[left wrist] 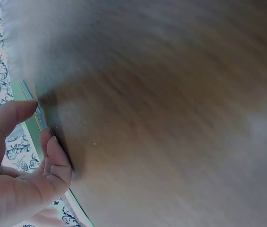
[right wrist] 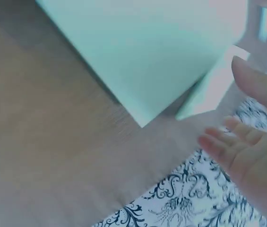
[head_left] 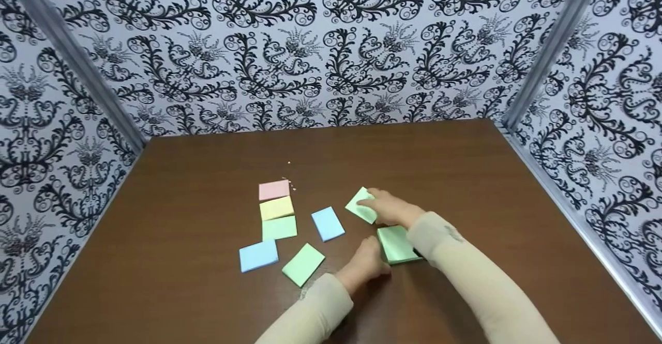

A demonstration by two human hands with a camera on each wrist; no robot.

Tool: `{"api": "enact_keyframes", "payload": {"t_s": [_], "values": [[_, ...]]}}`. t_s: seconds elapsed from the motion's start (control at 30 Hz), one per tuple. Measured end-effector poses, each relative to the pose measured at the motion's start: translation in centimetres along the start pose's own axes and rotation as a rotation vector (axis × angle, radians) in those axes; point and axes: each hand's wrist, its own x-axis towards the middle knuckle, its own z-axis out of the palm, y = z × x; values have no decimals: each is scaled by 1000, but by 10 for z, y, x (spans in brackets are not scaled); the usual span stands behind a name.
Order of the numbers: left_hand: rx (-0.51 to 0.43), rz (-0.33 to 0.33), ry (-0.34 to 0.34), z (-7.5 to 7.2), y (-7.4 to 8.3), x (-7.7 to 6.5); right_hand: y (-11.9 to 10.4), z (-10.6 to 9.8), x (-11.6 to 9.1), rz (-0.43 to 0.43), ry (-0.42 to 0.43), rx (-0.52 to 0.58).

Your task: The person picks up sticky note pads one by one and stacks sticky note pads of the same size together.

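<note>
In the head view, my right hand [head_left: 390,207] is over a small pale green paper pad [head_left: 357,207]. The right wrist view shows its thumb and fingers spread apart around that small pad [right wrist: 211,87]. Nearer to me lies a larger green paper block [head_left: 397,245], whose broad pale top [right wrist: 157,52] fills much of the right wrist view. My left hand [head_left: 364,264] is at the block's left side. In the left wrist view, that hand [left wrist: 24,165] has loosely bent fingers beside the block's edge, where thin blue and yellow layers show.
To the left lie a pink pad [head_left: 274,190], a yellow pad [head_left: 276,208] and a green pad [head_left: 280,227] in a column. A blue pad [head_left: 258,255], a tilted green pad [head_left: 303,265] and another blue pad [head_left: 328,224] lie nearby. Patterned walls [head_left: 331,49] enclose the brown table [head_left: 181,194].
</note>
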Motion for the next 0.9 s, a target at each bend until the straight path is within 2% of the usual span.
{"api": "enact_keyframes", "payload": {"t_s": [0.07, 0.1, 0.2, 0.4, 0.47, 0.7, 0.8, 0.9], "values": [[4, -7, -5, 1, 3, 1, 0, 1, 5, 13, -57, -29], [5, -15, -8, 2, 4, 2, 1, 2, 7, -8, -68, -102], [3, -38, -15, 2, 6, 4, 3, 3, 11, 10, -83, -115], [-40, -45, -10, -1, 7, 3, -1, 5, 13, 6, -17, -119], [-54, -41, -10, -2, 6, 2, -5, 6, 14, 34, -4, -144], [-43, -25, 11, -6, 4, 2, -19, 16, 19, 146, 87, -365], [-37, -28, 5, -7, 4, 3, -22, 20, 22, 207, 126, -401], [-35, -43, -12, -8, 4, 4, -21, 18, 24, 233, 115, -400]]}}
